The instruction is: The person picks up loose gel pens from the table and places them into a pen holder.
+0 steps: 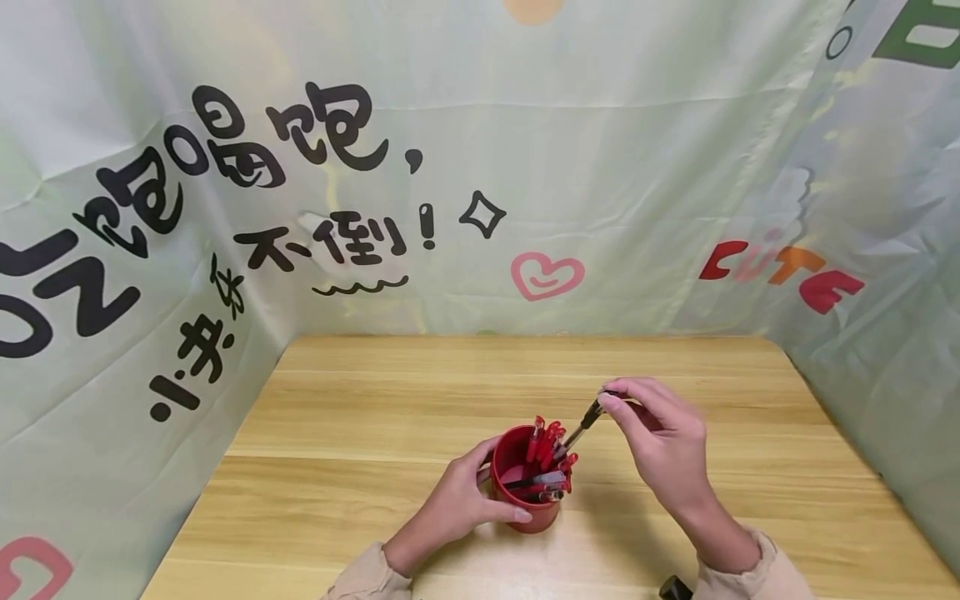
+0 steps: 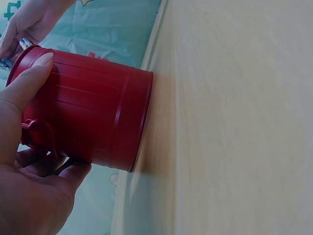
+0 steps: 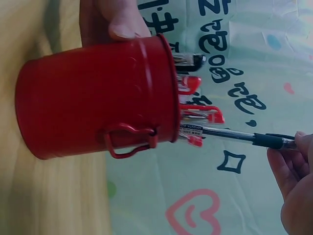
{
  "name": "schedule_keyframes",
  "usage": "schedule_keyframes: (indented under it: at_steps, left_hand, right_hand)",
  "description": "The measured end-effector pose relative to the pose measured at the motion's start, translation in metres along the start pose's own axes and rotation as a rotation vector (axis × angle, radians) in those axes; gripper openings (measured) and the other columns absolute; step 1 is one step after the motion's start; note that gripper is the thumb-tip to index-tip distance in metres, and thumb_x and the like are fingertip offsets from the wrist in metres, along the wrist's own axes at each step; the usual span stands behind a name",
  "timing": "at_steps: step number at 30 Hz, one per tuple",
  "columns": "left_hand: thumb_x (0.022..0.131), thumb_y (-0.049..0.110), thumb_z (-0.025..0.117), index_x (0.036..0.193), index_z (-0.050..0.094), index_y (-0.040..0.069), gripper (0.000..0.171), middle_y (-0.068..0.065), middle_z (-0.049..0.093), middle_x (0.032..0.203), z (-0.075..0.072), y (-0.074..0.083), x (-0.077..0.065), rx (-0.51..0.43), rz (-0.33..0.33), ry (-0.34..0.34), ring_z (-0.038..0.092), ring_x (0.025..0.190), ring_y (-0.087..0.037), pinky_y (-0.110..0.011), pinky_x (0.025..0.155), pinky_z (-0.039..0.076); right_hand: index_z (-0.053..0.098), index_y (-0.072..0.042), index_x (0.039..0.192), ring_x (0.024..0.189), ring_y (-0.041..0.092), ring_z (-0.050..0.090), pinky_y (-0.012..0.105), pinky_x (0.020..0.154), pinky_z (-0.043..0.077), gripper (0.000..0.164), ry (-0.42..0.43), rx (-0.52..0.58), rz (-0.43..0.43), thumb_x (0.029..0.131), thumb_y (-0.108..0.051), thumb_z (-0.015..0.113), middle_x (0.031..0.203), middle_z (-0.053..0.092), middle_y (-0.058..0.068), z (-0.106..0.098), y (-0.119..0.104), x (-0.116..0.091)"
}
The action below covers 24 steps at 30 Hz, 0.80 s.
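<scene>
A red metal pail [image 1: 534, 522] with small side handles stands upright on the table, slightly tipped in the wrist views. Curled around its left side, my left hand [image 1: 459, 502] grips it, the thumb [image 2: 36, 78] lying along the wall near the rim. My right hand [image 1: 671, 446] pinches a black pen [image 1: 590, 417] by its upper end, to the right of and above the pail. The pen slants down, its lower part [image 3: 215, 131] at the pail's mouth among other pens. Several red-capped pens [image 3: 205, 116] and a black-capped pen [image 3: 193, 60] lean inside the pail.
The wooden table [image 1: 360, 400] extends around the pail. Printed cloth [image 1: 622, 167] hangs behind and along both sides of the table. A dark object [image 1: 675, 588] shows at the bottom edge beside the right sleeve [image 1: 757, 575].
</scene>
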State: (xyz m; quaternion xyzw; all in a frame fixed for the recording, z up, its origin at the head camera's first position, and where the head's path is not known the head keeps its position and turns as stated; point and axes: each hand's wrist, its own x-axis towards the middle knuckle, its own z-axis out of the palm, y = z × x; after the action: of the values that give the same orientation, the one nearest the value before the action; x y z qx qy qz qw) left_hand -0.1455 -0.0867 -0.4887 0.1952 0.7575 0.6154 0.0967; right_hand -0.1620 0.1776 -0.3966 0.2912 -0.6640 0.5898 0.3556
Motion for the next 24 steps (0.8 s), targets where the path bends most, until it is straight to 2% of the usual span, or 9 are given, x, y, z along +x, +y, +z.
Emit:
schedule_keyframes:
  at_steps: [3, 11, 17, 24]
  left_hand:
    - [0.07, 0.028, 0.098, 0.152, 0.049, 0.031, 0.095, 0.005, 0.059, 0.151, 0.0, 0.0, 0.0, 0.004, 0.004, 0.002, 0.054, 0.143, -0.02, -0.036, 0.118, 0.048]
    - [0.07, 0.027, 0.098, 0.153, 0.048, 0.028, 0.096, 0.002, 0.058, 0.152, 0.001, -0.001, 0.001, 0.014, 0.011, 0.002, 0.055, 0.142, -0.021, -0.035, 0.118, 0.048]
    - [0.071, 0.028, 0.097, 0.154, 0.048, 0.025, 0.097, 0.0, 0.058, 0.152, 0.001, -0.001, 0.002, 0.028, 0.018, 0.002, 0.055, 0.142, -0.023, -0.035, 0.117, 0.049]
    - [0.071, 0.029, 0.097, 0.154, 0.047, 0.027, 0.097, 0.005, 0.058, 0.152, 0.001, -0.003, 0.001, 0.034, 0.015, 0.003, 0.057, 0.141, -0.019, -0.031, 0.117, 0.049]
  right_hand:
    - [0.073, 0.014, 0.101, 0.093, 0.006, 0.073, 0.015, 0.082, 0.062, 0.031, -0.004, 0.005, 0.015, 0.076, 0.032, 0.068, 0.102, 0.075, 0.004, 0.003, 0.001, -0.003]
    - [0.076, 0.007, 0.1, 0.091, 0.003, 0.071, 0.012, 0.078, 0.061, 0.03, -0.029, -0.072, 0.061, 0.078, 0.026, 0.072, 0.099, 0.075, 0.001, 0.007, 0.004, -0.013]
    - [0.076, 0.007, 0.099, 0.093, 0.003, 0.071, 0.012, 0.079, 0.061, 0.027, -0.049, -0.101, 0.073, 0.078, 0.025, 0.073, 0.101, 0.075, 0.001, 0.01, 0.009, -0.02]
    - [0.079, -0.001, 0.099, 0.087, 0.003, 0.068, 0.009, 0.074, 0.058, 0.03, -0.082, -0.113, 0.056, 0.079, 0.021, 0.075, 0.095, 0.076, 0.009, 0.014, 0.017, -0.033]
